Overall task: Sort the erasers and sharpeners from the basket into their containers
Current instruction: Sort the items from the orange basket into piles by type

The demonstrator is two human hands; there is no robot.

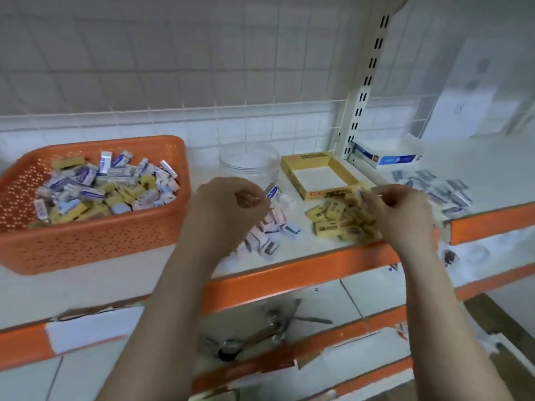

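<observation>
My left hand (231, 206) has its fingers (252, 198) curled in, and they pinch a small white and blue eraser (272, 191) that sticks out on the far side. My right hand (396, 209) is curled too, and its fingers (373, 198) seem to hold something small and pale, but it is too blurry for me to tell what.

I think things could go wrong here. The yellow erasers (333, 218) sit in a loose pile right by the near edge of the shelf (289, 273), so a bump from my right hand could knock some off. The pink and white pieces (269, 230) lie under my left hand, and I could mix the piles.

The orange basket (86, 241) on the left is still very full. The yellow box (312, 163) and the clear bowl (249, 157) sit farther back with nothing in them.

The shelf is white with an orange front. Behind it is a white wire grid and a tiled wall.
</observation>
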